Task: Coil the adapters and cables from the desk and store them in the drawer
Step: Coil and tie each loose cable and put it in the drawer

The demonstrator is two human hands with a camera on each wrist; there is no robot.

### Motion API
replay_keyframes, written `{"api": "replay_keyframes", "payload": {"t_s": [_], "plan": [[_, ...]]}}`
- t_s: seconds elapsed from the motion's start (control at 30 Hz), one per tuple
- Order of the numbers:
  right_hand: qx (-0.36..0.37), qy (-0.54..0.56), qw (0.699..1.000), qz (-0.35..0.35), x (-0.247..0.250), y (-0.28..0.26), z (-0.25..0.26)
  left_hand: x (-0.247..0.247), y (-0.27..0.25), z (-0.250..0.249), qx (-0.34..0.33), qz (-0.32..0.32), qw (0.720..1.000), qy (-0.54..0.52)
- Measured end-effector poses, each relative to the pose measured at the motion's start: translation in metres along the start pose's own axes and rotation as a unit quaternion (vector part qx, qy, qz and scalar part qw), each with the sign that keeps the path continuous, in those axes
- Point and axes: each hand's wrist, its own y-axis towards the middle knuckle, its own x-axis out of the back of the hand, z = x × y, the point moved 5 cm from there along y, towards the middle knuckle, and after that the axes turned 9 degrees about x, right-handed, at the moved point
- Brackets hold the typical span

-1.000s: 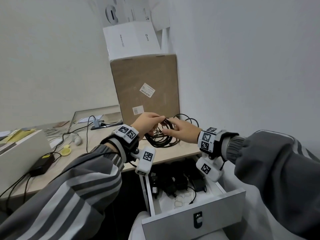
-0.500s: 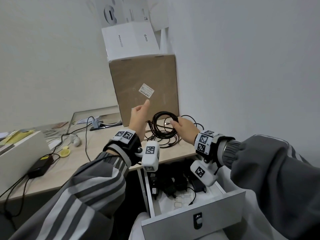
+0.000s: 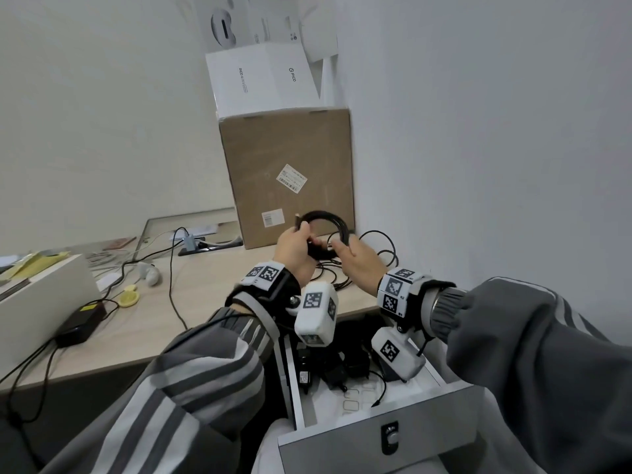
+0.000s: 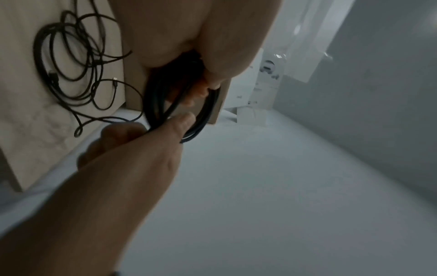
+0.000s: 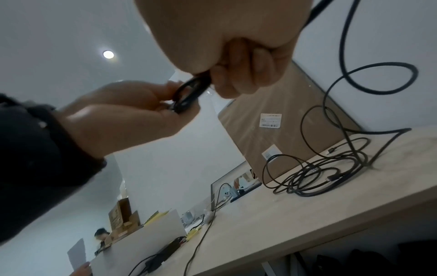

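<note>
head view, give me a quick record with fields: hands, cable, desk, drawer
left hand: grips the black cable coil
right hand: pinches the same coil, opposite side
coil: held up above the desk
loose cables: lying tangled on the desk by the cardboard box
drawer: open, black adapters inside

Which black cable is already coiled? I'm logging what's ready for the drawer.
The cable held up by both the left hand and the right hand, wound into a tight loop. The other cables lie loose and tangled on the desk.
</note>
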Motion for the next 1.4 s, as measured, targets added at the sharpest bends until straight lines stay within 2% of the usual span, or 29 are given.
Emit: {"api": "replay_keyframes", "payload": {"t_s": [0.07,0.13,0.2,0.3,0.37,0.47,0.67,0.93,1.07,1.1,1.13,1.3,1.33,1.4], "plan": [[0.037,0.020,0.998,0.041,-0.007,-0.007,0.004,0.001,0.003,-0.010,0.006,-0.006,0.993,-0.120],[0.076,0.010,0.994,0.083,-0.015,-0.013,0.008,0.001,0.004,-0.019,0.010,-0.019,0.988,-0.152],[0.110,0.006,0.989,0.100,-0.017,-0.012,0.012,0.000,-0.001,-0.026,0.003,-0.025,0.995,-0.094],[0.148,-0.033,0.982,0.116,-0.003,-0.008,0.014,0.006,-0.008,-0.034,-0.032,-0.020,0.998,0.051],[0.149,-0.049,0.979,0.129,0.010,-0.007,0.010,0.016,-0.007,-0.041,-0.050,-0.015,0.990,0.129],[0.127,-0.048,0.980,0.143,0.021,-0.007,0.007,0.024,-0.005,-0.042,-0.026,0.014,0.976,0.216],[0.087,-0.060,0.980,0.166,0.021,-0.006,0.012,0.012,-0.017,-0.027,0.032,0.093,0.911,0.399],[0.139,-0.081,0.967,0.199,-0.002,-0.006,0.016,0.007,-0.026,-0.004,0.092,0.138,0.820,0.548],[0.147,-0.110,0.964,0.194,-0.009,-0.010,0.014,0.005,-0.027,-0.003,0.074,0.148,0.788,0.593],[0.145,-0.120,0.965,0.183,-0.009,-0.008,0.012,0.005,-0.025,-0.004,0.059,0.150,0.790,0.592],[0.141,-0.126,0.967,0.171,-0.007,-0.008,0.013,0.006,-0.023,-0.005,0.042,0.147,0.805,0.573],[0.102,-0.115,0.982,0.107,0.001,-0.004,0.002,0.020,-0.009,-0.021,-0.061,0.074,0.934,0.344],[0.088,-0.114,0.986,0.088,0.004,-0.002,-0.001,0.024,-0.008,-0.021,-0.061,0.056,0.949,0.304],[0.056,-0.107,0.991,0.048,0.011,0.001,-0.004,0.028,-0.009,-0.010,-0.008,0.054,0.961,0.273]]}}
